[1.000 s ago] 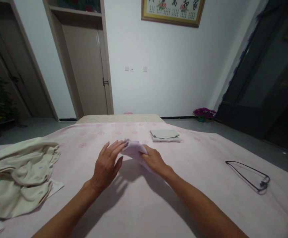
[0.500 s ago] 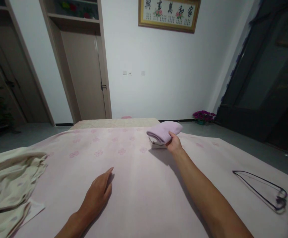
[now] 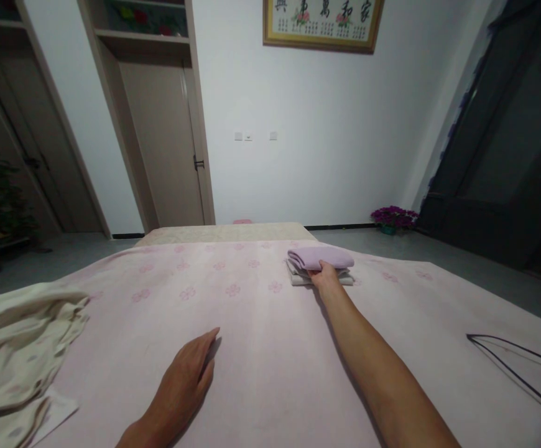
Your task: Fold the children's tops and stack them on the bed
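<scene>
A folded lilac cloth (image 3: 321,256) lies on top of folded grey and white cloths (image 3: 301,277) at the far right part of the pink flowered sheet (image 3: 252,361). My right hand (image 3: 325,274) reaches to the near side of this pile, its thumb and fingers closed on the lilac cloth's front edge; some fingertips are hidden. Nearer to me and to the left, my left hand (image 3: 191,367) rests on the sheet, holding nothing, with the thumb apart from the extended fingers.
A crumpled cream spotted cloth (image 3: 23,348) with a white piece (image 3: 58,414) lies at the left. A black wire loop (image 3: 515,368) is at the right edge. Beyond are a beige surface (image 3: 224,232) and purple flowers (image 3: 394,218).
The lilac cloth has come down flat onto the pile, with my right hand still at its edge. My left hand has hardly moved. The view has shifted slightly, and the wire sits farther right.
</scene>
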Demonstrator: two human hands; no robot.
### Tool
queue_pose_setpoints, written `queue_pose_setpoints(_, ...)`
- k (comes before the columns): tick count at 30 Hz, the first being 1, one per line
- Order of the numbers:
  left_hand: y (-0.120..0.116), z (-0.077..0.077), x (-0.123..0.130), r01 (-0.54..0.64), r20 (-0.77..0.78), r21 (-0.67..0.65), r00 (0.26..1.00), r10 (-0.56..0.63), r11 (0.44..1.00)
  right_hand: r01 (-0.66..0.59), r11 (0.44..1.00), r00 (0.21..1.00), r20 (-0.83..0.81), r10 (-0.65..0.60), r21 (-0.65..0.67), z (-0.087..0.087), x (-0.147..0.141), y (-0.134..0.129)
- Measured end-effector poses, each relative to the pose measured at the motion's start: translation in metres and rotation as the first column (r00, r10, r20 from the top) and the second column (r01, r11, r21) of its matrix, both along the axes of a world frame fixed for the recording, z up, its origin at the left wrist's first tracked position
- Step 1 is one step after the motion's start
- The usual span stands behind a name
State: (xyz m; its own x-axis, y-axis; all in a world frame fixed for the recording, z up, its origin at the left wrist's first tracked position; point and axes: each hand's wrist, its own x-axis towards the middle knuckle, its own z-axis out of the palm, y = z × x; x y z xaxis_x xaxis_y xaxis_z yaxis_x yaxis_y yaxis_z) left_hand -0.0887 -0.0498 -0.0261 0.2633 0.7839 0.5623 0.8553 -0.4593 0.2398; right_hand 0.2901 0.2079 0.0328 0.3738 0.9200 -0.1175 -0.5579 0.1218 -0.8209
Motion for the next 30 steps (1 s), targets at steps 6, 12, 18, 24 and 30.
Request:
queue_pose_setpoints(6, 0.001, -0.002, -0.001, -0.006, -0.013, 0.002, 1.000, 0.006, 1.000, 0.050, 0.987, 0.993, -0.094, -0.065, -0.151, -0.004, -0.009, 0.005)
queue_pose_setpoints(12, 0.002, -0.001, 0.000, -0.008, -0.024, 0.008, 1.000, 0.008, 1.000, 0.008, 0.985, 0.995, -0.100, -0.026, -0.170, -0.010, -0.007, -0.010)
queue_pose_setpoints(18, 0.002, -0.004, -0.002, 0.001, -0.028, 0.013, 1.000, 0.000, 1.000, -0.038, 0.988, 0.997, -0.072, 0.027, -0.152, -0.006, -0.006, -0.026)
queue_pose_setpoints(24, 0.003, -0.008, -0.003, -0.007, -0.036, -0.002, 0.999, 0.007, 1.000, -0.028, 0.983, 0.999, 0.035, 0.035, -0.179, -0.008, -0.012, -0.041)
queue_pose_setpoints(30, 0.002, -0.008, -0.004, -0.014, -0.037, 0.009, 0.999, 0.014, 1.000, -0.007, 0.988, 0.948, 0.313, 0.055, -0.153, -0.022, -0.023, -0.074)
